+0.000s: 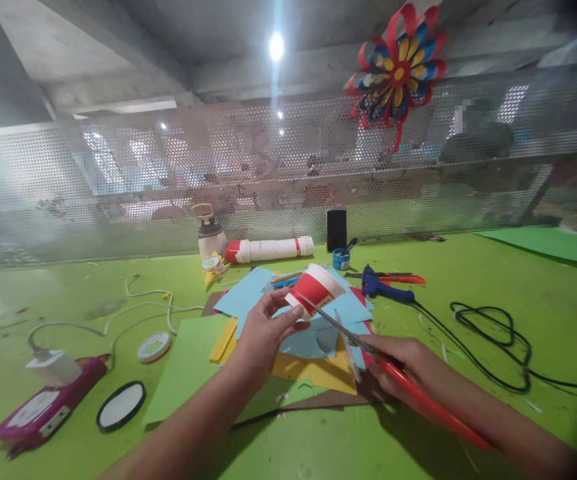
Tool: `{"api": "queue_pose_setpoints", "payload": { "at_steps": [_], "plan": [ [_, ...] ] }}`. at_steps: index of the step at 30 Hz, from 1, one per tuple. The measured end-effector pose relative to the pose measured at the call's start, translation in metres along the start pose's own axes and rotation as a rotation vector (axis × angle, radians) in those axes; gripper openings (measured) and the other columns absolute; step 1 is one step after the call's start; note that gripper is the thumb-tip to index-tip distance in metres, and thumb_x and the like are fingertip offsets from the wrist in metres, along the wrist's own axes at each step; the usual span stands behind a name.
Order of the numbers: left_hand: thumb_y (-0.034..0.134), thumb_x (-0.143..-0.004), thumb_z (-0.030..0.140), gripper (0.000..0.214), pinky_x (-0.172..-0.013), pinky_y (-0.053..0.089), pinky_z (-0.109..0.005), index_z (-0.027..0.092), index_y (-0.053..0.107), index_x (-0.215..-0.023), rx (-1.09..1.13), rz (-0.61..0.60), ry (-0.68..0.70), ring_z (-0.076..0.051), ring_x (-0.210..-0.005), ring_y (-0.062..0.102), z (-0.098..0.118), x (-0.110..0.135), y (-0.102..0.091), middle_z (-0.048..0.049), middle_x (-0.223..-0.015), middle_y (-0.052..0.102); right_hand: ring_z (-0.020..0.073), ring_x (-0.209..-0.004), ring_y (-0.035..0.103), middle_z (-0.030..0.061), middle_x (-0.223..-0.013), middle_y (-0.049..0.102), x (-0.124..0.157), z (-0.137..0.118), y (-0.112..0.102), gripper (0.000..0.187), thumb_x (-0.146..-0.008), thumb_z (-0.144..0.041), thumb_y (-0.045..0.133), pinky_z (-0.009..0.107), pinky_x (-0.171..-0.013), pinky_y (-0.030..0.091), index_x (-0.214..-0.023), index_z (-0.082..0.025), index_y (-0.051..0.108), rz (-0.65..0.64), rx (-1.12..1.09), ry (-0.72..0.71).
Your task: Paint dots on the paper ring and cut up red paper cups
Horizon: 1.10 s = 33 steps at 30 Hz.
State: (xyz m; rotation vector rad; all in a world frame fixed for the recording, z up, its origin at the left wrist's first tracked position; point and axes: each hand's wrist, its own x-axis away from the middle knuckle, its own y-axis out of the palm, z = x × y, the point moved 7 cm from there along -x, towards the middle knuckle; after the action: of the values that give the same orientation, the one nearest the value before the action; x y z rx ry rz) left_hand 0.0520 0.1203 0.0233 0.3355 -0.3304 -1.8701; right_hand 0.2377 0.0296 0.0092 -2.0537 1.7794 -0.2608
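My left hand (pixel 271 325) is closed round the narrow end of a red and white paper cup (pixel 317 288), which is tilted with its wide end up and to the right. In my right hand (pixel 393 363) is a pair of scissors (pixel 421 393) with red handles. The scissors' blades are parted, and the upper one reaches up to the cup's side; whether it cuts in, I cannot tell. Beneath both hands lie sheets of light blue paper (pixel 243 293), yellow paper (pixel 313 375) and green paper (pixel 183 367).
A blue glue gun (pixel 386 288) with a black cord lies to the right. On the left are a purple power strip (pixel 51 407), a white charger and a tape roll (pixel 154 347). Behind stand a bottle (pixel 212 239), a white tube (pixel 273 250) and a blue jar (pixel 341 259).
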Motion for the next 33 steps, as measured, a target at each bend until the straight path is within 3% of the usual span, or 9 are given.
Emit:
{"api": "queue_pose_setpoints", "payload": {
  "at_steps": [3, 9, 15, 26, 33],
  "plan": [
    [0.086, -0.066, 0.026, 0.051, -0.080, 0.059, -0.038, 0.010, 0.061, -0.108, 0.002, 0.009, -0.013, -0.023, -0.092, 0.067, 0.000, 0.000, 0.000, -0.0139, -0.107, 0.066, 0.0142, -0.060, 0.055, -0.0003, -0.068, 0.064, 0.004, -0.006, 0.001, 0.017, -0.088, -0.027, 0.054, 0.025, -0.056, 0.040, -0.079, -0.018, 0.065, -0.020, 0.131, -0.014],
    [0.087, -0.064, 0.022, 0.050, -0.078, 0.058, -0.036, 0.010, 0.060, -0.105, 0.013, 0.028, -0.026, -0.022, -0.087, 0.068, 0.001, -0.002, -0.003, -0.0139, -0.105, 0.067, 0.0173, -0.068, 0.058, 0.0017, -0.078, 0.067, 0.005, -0.006, 0.002, 0.016, -0.088, -0.020, 0.047, 0.027, -0.063, 0.041, -0.085, -0.019, 0.063, -0.011, 0.510, -0.068],
    [0.082, -0.072, 0.025, 0.034, -0.077, 0.058, -0.032, 0.012, 0.061, -0.095, 0.098, 0.040, -0.079, -0.016, -0.076, 0.068, 0.000, -0.006, -0.007, -0.0093, -0.091, 0.071, 0.0200, -0.077, 0.061, 0.0033, -0.088, 0.070, 0.001, -0.002, 0.002, 0.017, -0.086, -0.015, 0.048, 0.027, -0.067, 0.043, -0.091, -0.019, 0.064, -0.044, 0.516, -0.082],
    [0.090, -0.062, 0.029, 0.051, -0.079, 0.055, -0.032, 0.012, 0.063, -0.101, 0.049, 0.060, -0.015, -0.019, -0.083, 0.070, 0.000, -0.001, -0.002, -0.0095, -0.095, 0.071, 0.0159, -0.071, 0.055, 0.0002, -0.080, 0.064, 0.007, -0.028, 0.003, 0.025, -0.088, -0.012, 0.047, 0.025, -0.065, 0.041, -0.103, -0.017, 0.066, -0.054, 0.510, -0.062],
    [0.089, -0.062, 0.032, 0.046, -0.080, 0.054, -0.037, 0.012, 0.062, -0.093, 0.001, 0.101, 0.045, -0.020, -0.083, 0.067, 0.003, 0.002, -0.003, -0.0090, -0.094, 0.068, 0.0191, -0.074, 0.061, 0.0017, -0.078, 0.066, 0.007, -0.019, 0.004, 0.019, -0.085, -0.013, 0.046, 0.027, -0.066, 0.044, -0.083, -0.020, 0.063, -0.008, 0.509, -0.110]
  ]
}}
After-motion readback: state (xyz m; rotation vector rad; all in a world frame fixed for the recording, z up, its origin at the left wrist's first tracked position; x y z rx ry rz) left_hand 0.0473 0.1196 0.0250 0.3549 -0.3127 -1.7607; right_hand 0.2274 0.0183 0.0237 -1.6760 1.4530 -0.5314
